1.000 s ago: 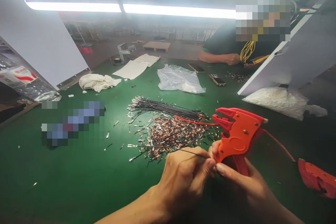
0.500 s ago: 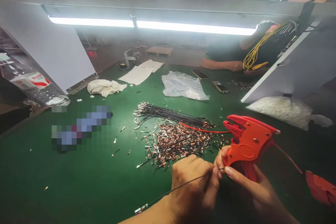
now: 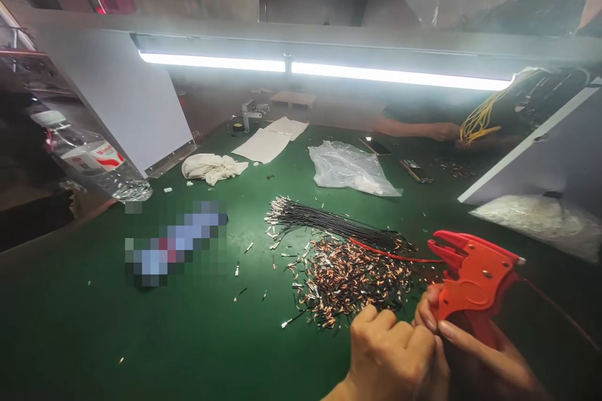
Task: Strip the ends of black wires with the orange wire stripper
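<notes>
My right hand is closed round the lower part of a red-orange wire stripper, its jaws pointing left. My left hand is closed, knuckles up, fingertips meeting the right hand's just below the tool. Whatever it pinches is hidden; the black wire seen earlier does not show there. Beyond my hands lies a heap of short black wire scraps with copper ends. Behind that rests a bundle of black wires with metal terminals at the left end. A red wire runs from the heap toward the stripper.
A clear plastic bag, white papers and a crumpled cloth lie farther back on the green table. A blurred-out blue object sits left. A bottle leans at the left panel. Across the table, another person's hand is near yellow wires.
The view has shifted, so the scene sits farther right and lower. The black wire that crossed my left hand has gone out of sight. My right hand still holds the stripper.
</notes>
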`<state>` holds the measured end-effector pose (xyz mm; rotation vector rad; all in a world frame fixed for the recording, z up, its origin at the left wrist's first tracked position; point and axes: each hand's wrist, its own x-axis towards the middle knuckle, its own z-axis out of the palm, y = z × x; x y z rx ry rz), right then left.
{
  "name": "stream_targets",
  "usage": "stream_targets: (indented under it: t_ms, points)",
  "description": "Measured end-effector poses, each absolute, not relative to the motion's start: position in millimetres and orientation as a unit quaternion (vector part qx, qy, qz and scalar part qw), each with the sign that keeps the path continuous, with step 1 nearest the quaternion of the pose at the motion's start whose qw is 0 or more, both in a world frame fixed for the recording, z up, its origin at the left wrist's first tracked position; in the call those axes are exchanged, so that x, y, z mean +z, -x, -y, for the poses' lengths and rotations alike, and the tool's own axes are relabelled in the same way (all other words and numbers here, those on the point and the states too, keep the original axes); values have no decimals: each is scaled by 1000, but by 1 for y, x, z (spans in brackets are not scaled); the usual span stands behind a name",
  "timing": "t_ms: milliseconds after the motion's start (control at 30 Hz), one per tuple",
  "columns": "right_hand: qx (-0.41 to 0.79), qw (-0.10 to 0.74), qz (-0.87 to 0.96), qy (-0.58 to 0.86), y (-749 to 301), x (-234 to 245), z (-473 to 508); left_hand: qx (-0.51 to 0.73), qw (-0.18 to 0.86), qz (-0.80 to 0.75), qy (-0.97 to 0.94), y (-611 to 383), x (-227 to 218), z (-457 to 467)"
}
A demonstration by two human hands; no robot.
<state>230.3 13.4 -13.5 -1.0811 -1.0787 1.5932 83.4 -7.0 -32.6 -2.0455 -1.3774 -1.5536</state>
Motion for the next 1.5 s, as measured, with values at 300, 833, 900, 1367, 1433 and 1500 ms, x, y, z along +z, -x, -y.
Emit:
stream_targets:
  t_ms: [300,833,900,1367,1433,1500]
  points:
    - [632,456,439,447,-245,-32,-24,-521,94,488,694,-87,-40,9]
    - [651,453,470,389,-230,-7,-9,-549,-337,532,549,-74,-10,9]
    - [657,454,471,375,-230,-8,-9,-536,-394,535,521,-71,-2,5]
    - [731,468,385,314,-237,-2,-17,-516,-526,491,464,-66,32,-24]
    - [746,459,378,299,-237,-2,-17,-518,-530,484,465,-66,30,-26]
    - [762,445,377,283,-237,-2,-16,-526,-532,478,461,-65,28,-28]
